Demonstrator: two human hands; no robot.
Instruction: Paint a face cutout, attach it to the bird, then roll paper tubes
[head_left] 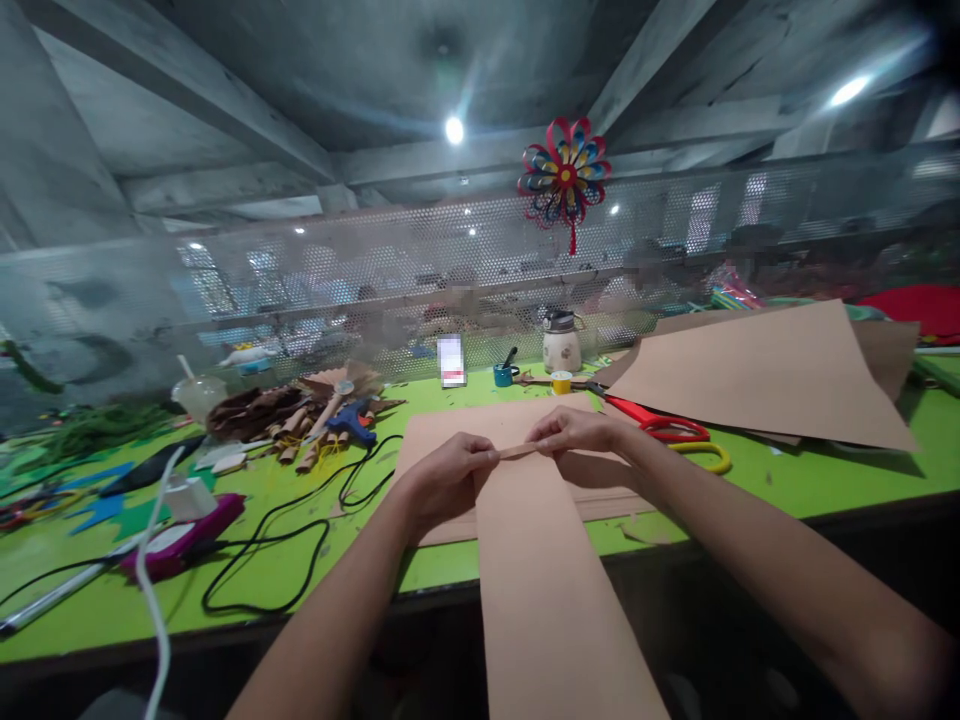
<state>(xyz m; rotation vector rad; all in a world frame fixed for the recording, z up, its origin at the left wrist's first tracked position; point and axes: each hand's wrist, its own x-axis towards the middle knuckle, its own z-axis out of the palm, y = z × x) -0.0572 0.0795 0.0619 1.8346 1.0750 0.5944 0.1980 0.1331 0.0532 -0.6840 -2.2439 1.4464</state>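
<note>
A long strip of tan paper (547,570) runs from the green table's front edge down toward me. My left hand (442,475) pinches its far end at the left, fingers closed on a narrow fold. My right hand (577,432) pinches the same folded end at the right. Under the strip lies a wider tan sheet (442,430) flat on the table (810,480).
Red-handled scissors (660,422) and yellow-handled scissors (705,458) lie right of my hands. Large tan sheets (765,375) are stacked at the right. A blue glue gun (352,422), black cables (300,530), a pink device (184,540) and brown paper rolls (285,420) crowd the left.
</note>
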